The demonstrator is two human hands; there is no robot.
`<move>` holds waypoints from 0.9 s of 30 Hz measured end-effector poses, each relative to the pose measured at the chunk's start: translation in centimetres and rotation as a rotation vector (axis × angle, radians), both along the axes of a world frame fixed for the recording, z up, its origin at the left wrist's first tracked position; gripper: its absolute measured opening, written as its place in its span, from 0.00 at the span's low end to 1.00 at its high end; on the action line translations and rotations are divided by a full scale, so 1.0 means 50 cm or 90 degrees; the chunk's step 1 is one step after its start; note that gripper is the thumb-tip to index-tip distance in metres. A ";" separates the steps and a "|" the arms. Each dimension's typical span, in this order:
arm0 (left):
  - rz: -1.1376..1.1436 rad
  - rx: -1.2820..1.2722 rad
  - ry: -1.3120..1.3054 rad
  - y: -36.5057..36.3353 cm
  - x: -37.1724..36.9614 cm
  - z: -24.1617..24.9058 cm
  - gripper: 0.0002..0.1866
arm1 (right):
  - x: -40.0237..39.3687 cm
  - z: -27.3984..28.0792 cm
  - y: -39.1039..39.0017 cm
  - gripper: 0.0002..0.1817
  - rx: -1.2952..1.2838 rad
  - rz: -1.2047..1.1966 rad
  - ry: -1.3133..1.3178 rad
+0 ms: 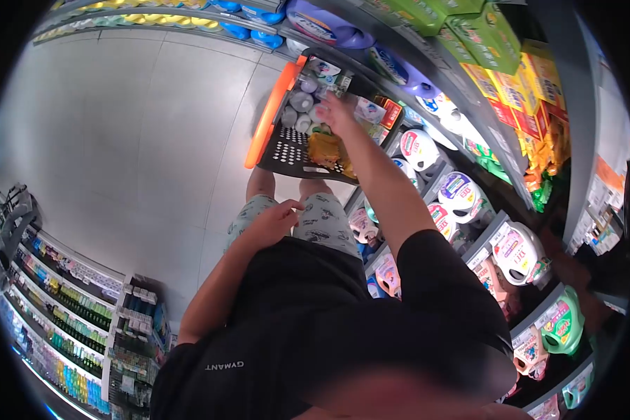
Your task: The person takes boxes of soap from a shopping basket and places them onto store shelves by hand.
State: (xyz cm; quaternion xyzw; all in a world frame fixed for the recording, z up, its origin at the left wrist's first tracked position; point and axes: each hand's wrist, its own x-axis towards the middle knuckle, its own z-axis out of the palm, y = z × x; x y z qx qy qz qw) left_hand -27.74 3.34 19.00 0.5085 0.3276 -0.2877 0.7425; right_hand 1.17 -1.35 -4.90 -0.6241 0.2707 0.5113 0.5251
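Observation:
My right hand point(337, 117) reaches into a black shopping basket point(287, 150) with an orange handle point(269, 115). Its fingers, somewhat blurred, look spread over the basket's contents, right beside several pale bottles point(301, 102). Close below that hand, a yellow packet point(323, 149) lies on the perforated basket wall. White boxes with printed pictures point(369, 110) and a red box point(390, 113) fill the far side. In front of my shorts hangs my left hand point(278, 218), loosely bent, with nothing in it.
Shelves of detergent jugs point(516, 253) run along my right, close to the arm. Purple bottles point(329, 24) and green boxes point(484, 38) stand on shelving ahead. A tiled floor point(147, 112) stretches to the left, with a shelf of small bottles point(70, 308) behind it.

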 end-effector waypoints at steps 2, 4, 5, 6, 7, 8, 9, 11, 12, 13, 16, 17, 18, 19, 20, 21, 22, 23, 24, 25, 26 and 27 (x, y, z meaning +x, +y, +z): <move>0.013 -0.013 0.022 0.010 -0.009 0.017 0.16 | 0.039 -0.006 0.043 0.31 -0.023 -0.059 0.007; 0.025 -0.027 0.030 0.024 -0.018 0.024 0.17 | 0.055 -0.025 0.060 0.27 0.044 -0.116 0.013; 0.031 -0.034 0.033 0.031 -0.025 0.027 0.17 | 0.051 -0.028 0.067 0.26 0.025 -0.120 0.014; 0.045 -0.040 0.048 0.038 -0.032 0.028 0.17 | 0.052 -0.029 0.076 0.25 0.007 -0.123 0.012; 0.062 -0.045 0.061 0.042 -0.036 0.030 0.17 | 0.055 -0.027 0.086 0.24 -0.011 -0.122 0.009; 0.080 -0.049 0.071 0.046 -0.038 0.030 0.17 | 0.058 -0.025 0.095 0.24 -0.027 -0.111 0.000; 0.083 -0.039 0.062 0.051 -0.042 0.028 0.16 | 0.059 -0.022 0.102 0.23 -0.043 -0.101 -0.009; 0.085 -0.019 0.048 0.061 -0.058 0.025 0.16 | 0.055 -0.019 0.112 0.22 -0.071 -0.098 -0.016; 0.087 -0.023 0.050 0.066 -0.062 0.026 0.16 | 0.056 -0.026 0.113 0.21 -0.083 -0.104 -0.016; 0.089 -0.026 0.053 0.071 -0.067 0.029 0.16 | 0.056 -0.032 0.112 0.20 -0.095 -0.110 -0.015; 0.099 -0.069 0.070 0.081 -0.080 0.030 0.15 | 0.052 -0.064 0.097 0.21 -0.060 -0.165 -0.014; 0.106 -0.086 0.073 0.085 -0.080 0.025 0.15 | 0.061 -0.059 0.099 0.20 -0.057 -0.176 -0.009; 0.103 -0.079 0.069 0.086 -0.081 0.025 0.15 | 0.054 -0.032 0.093 0.18 -0.056 -0.186 -0.003; 0.098 -0.073 0.067 0.086 -0.084 0.029 0.15 | 0.051 -0.026 0.084 0.16 -0.057 -0.197 0.006; 0.093 -0.067 0.065 0.089 -0.085 0.033 0.15 | 0.049 -0.021 0.079 0.16 -0.016 -0.221 0.002; 0.086 -0.067 0.057 0.094 -0.083 0.046 0.15 | 0.038 -0.048 0.053 0.16 0.024 -0.245 -0.001; 0.079 -0.069 0.047 0.101 -0.079 0.062 0.15 | 0.034 -0.052 0.039 0.16 0.065 -0.267 -0.005; 0.074 -0.072 0.036 0.104 -0.073 0.077 0.15 | 0.018 -0.024 0.035 0.14 0.019 -0.248 -0.028; 0.048 -0.055 0.012 0.104 -0.072 0.086 0.15 | 0.002 0.002 0.011 0.13 0.014 -0.232 -0.029; 0.026 -0.036 -0.013 0.110 -0.072 0.087 0.14 | -0.015 0.018 -0.018 0.13 0.011 -0.211 -0.032; 0.002 -0.017 -0.040 0.115 -0.074 0.089 0.14 | -0.035 0.035 -0.054 0.12 0.007 -0.193 -0.037; -0.003 0.016 -0.061 0.115 -0.074 0.091 0.14 | -0.061 0.052 -0.090 0.12 0.016 -0.206 -0.002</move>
